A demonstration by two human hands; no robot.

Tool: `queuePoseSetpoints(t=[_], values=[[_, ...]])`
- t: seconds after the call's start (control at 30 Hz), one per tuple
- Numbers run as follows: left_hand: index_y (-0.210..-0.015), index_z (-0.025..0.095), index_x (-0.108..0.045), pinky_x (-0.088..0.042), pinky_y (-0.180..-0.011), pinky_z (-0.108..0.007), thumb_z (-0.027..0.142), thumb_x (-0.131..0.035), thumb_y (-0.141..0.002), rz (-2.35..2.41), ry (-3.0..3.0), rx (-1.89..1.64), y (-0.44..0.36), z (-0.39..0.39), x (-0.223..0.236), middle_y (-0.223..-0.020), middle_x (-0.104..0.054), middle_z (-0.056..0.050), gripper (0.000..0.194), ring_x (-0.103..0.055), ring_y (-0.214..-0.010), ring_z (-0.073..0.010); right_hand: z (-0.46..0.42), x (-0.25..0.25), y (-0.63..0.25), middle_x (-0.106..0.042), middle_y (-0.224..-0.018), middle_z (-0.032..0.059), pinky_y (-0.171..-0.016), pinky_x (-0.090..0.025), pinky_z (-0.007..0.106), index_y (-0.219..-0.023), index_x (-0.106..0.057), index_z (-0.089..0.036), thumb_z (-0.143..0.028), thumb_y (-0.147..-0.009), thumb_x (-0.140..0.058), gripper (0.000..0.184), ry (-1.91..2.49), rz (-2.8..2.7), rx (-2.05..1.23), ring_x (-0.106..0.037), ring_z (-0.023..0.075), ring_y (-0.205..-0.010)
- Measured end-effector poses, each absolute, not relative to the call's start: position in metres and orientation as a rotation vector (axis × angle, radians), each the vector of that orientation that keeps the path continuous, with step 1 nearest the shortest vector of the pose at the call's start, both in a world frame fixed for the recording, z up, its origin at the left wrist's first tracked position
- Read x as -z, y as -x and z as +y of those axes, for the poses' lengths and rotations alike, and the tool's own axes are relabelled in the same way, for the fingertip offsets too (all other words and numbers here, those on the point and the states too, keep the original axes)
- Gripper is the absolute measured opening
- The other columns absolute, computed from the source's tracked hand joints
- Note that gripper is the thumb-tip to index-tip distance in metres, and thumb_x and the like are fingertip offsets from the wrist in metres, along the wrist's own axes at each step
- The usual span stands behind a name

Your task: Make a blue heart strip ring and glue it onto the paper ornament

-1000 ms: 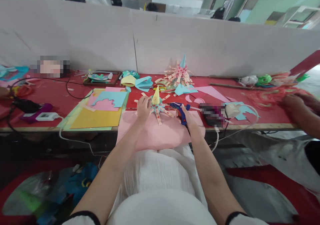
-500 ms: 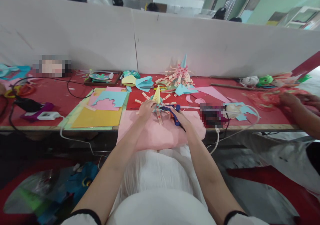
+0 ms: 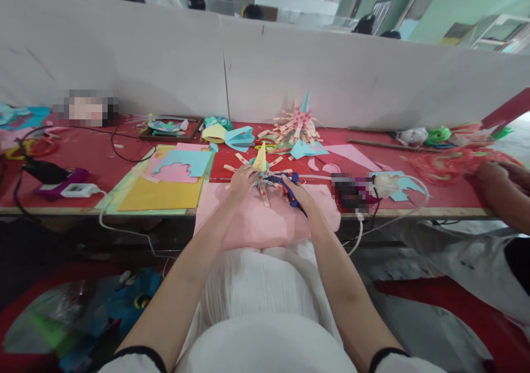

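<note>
My left hand (image 3: 244, 180) grips the left side of a paper craft (image 3: 264, 195), its fingers bent at the base of a yellow paper cone (image 3: 261, 157). Patterned paper strips spread out from the craft like rays. In my right hand (image 3: 297, 189) is a blue hot glue gun (image 3: 292, 198), its nozzle end pointing left at the craft, close beside my left fingers. A pale glue stick (image 3: 314, 177) sticks out of its back. Whether the nozzle touches the paper is too small to tell. Beneath lies a pink sheet (image 3: 265, 230) hanging over the table edge.
A similar finished-looking craft with a blue cone (image 3: 301, 117) stands behind. Coloured paper sheets (image 3: 165, 196) lie left, near a purple power strip (image 3: 83, 179) and cables. To the right are a white cable (image 3: 359, 235) and a co-worker's hand (image 3: 497, 182) at red netting-like material (image 3: 451, 166).
My hands, the glue gun and the craft stay almost still. At the right, the co-worker's hands have shifted slightly further right.
</note>
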State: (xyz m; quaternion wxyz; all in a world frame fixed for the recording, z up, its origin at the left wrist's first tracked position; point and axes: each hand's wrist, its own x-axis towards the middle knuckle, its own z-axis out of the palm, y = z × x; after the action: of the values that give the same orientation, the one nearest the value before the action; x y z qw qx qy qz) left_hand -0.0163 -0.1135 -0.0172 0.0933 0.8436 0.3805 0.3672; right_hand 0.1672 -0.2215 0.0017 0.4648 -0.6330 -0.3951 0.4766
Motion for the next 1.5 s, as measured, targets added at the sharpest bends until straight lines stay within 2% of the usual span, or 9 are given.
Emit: queuePoseSetpoints(t=[0.23,0.4,0.57,0.97,1.2,1.33,1.5], values=[[-0.081,0.017,-0.066,-0.043,-0.074,-0.027,0.022,-0.055,-0.085,1.136,-2.451,-1.105,0.017,-0.113,0.017,-0.086,-0.065,-0.004,0.013,-0.058,-0.085,-0.0176,-0.223,-0.005,-0.166,-0.053,-0.050,-0.0041,-0.036,-0.037,0.020,-0.067,-0.053,-0.021,-0.063,-0.075,-0.054,0.043,1.576,-0.977,-1.194,-0.046,0.0081,-0.037],[-0.081,0.018,-0.066,-0.043,-0.075,-0.027,0.023,-0.051,-0.086,1.105,-2.476,-1.055,0.017,-0.113,0.017,-0.085,-0.064,-0.004,0.016,-0.058,-0.083,-0.0168,-0.221,-0.008,-0.164,-0.053,-0.050,-0.0058,-0.036,-0.039,0.020,-0.075,-0.054,-0.022,-0.059,-0.077,-0.055,0.037,1.580,-0.981,-1.209,-0.045,0.0078,-0.036],[-0.081,0.017,-0.066,-0.043,-0.073,-0.027,0.023,-0.049,-0.087,1.107,-2.473,-1.025,0.018,-0.113,0.016,-0.085,-0.064,-0.005,0.019,-0.057,-0.083,-0.0176,-0.217,-0.007,-0.166,-0.053,-0.048,-0.0054,-0.035,-0.038,0.020,-0.074,-0.055,-0.022,-0.057,-0.079,-0.054,0.035,1.624,-1.006,-1.175,-0.046,0.0085,-0.035],[-0.080,0.017,-0.066,-0.043,-0.075,-0.027,0.021,-0.052,-0.086,1.176,-2.380,-1.030,0.016,-0.116,0.010,-0.085,-0.065,-0.005,0.015,-0.058,-0.085,-0.0178,-0.220,-0.013,-0.163,-0.051,-0.046,-0.0047,-0.034,-0.036,0.019,-0.069,-0.052,-0.021,-0.060,-0.077,-0.055,0.040,1.587,-0.968,-1.230,-0.045,0.0078,-0.035],[-0.081,0.017,-0.065,-0.044,-0.075,-0.027,0.021,-0.050,-0.087,1.165,-2.380,-1.064,0.016,-0.115,0.011,-0.084,-0.065,-0.004,0.017,-0.058,-0.084,-0.0169,-0.215,-0.006,-0.166,-0.051,-0.048,-0.0063,-0.035,-0.036,0.019,-0.079,-0.055,-0.022,-0.062,-0.075,-0.056,0.041,1.585,-1.002,-1.218,-0.045,0.0082,-0.036],[-0.080,0.017,-0.065,-0.044,-0.073,-0.026,0.022,-0.050,-0.087,1.154,-2.375,-1.065,0.017,-0.116,0.011,-0.083,-0.065,-0.004,0.017,-0.059,-0.082,-0.0166,-0.210,-0.003,-0.169,-0.058,-0.056,-0.0062,-0.040,-0.040,0.019,-0.091,-0.059,-0.024,-0.060,-0.073,-0.059,0.041,1.632,-1.039,-1.142,-0.049,0.0083,-0.041],[-0.081,0.018,-0.065,-0.044,-0.073,-0.027,0.020,-0.051,-0.086,1.140,-2.376,-1.075,0.016,-0.116,0.011,-0.084,-0.065,-0.004,0.015,-0.059,-0.083,-0.0170,-0.209,-0.005,-0.170,-0.067,-0.076,-0.0031,-0.048,-0.046,0.018,-0.096,-0.062,-0.026,-0.060,-0.071,-0.061,0.042,1.666,-1.063,-1.095,-0.057,0.0092,-0.056]])
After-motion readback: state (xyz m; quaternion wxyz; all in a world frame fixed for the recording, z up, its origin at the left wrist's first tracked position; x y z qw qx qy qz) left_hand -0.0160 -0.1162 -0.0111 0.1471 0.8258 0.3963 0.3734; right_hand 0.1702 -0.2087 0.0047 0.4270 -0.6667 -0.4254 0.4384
